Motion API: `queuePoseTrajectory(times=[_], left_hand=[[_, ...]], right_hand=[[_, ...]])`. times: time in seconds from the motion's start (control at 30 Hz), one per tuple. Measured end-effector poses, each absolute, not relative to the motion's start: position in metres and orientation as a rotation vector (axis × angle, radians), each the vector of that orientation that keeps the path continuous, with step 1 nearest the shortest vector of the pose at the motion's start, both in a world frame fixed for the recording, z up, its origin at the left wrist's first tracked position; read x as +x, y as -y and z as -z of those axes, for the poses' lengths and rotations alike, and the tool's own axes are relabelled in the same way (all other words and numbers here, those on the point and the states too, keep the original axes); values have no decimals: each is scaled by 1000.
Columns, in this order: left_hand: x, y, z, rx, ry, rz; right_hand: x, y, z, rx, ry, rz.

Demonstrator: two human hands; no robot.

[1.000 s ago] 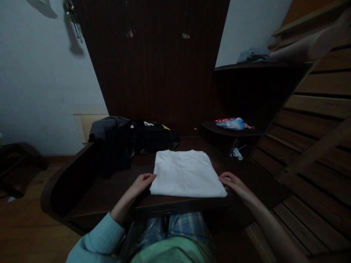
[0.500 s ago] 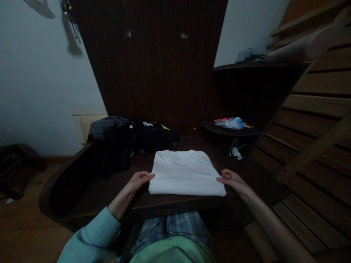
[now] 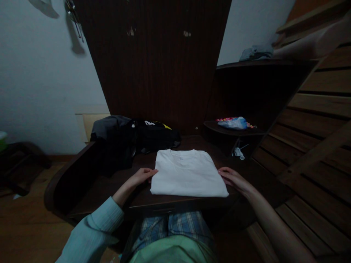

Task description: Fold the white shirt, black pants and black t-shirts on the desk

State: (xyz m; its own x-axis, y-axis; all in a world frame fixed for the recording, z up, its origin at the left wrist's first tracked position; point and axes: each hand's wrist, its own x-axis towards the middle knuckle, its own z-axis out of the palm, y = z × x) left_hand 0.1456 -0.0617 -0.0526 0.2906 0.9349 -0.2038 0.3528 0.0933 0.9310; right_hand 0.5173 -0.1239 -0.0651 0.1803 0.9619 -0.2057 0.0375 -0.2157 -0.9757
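A white T-shirt (image 3: 189,177), folded into a neat rectangle, lies flat on the dark wooden desk (image 3: 95,195) with its neckline on the far side. My left hand (image 3: 141,177) rests at the shirt's left edge, its fingers loosely stretched and the tips touching the cloth. At the opposite edge, my right hand (image 3: 233,178) lies with fingers apart, fingertips against the fabric. Neither hand appears to pinch the shirt.
Dark clothes or bags (image 3: 115,142) are heaped at the desk's back left. A corner shelf (image 3: 212,126) on the right carries a plastic packet (image 3: 233,123). Wooden slats (image 3: 323,120) rise at the far right. A dark panel (image 3: 159,80) stands behind the desk.
Both hands have loosened from a thumb-and-finger pinch on the shirt's sides to relaxed fingers at its edges. The shirt stays folded in place; the view has shifted slightly.
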Motion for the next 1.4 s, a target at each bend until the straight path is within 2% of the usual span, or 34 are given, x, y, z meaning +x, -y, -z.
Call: queuePoseTrajectory(times=[0.17, 0.47, 0.93, 1.13, 1.4], left_hand=[[154, 45, 63, 1488, -1288, -745], [142, 37, 76, 1582, -1476, -889], [138, 68, 68, 1590, -1431, -831], [128, 103, 66, 1878, -1255, -684], [126, 106, 73, 2151, -1074, -686]], right_hand=[[515, 108, 68, -1499, 1031, -1177], [526, 101, 76, -1514, 1188, -934], [525, 131, 75, -1469, 1217, -1004], [528, 170, 86, -1389, 1420, -1095], [520, 175, 102, -1458, 1670, -757]])
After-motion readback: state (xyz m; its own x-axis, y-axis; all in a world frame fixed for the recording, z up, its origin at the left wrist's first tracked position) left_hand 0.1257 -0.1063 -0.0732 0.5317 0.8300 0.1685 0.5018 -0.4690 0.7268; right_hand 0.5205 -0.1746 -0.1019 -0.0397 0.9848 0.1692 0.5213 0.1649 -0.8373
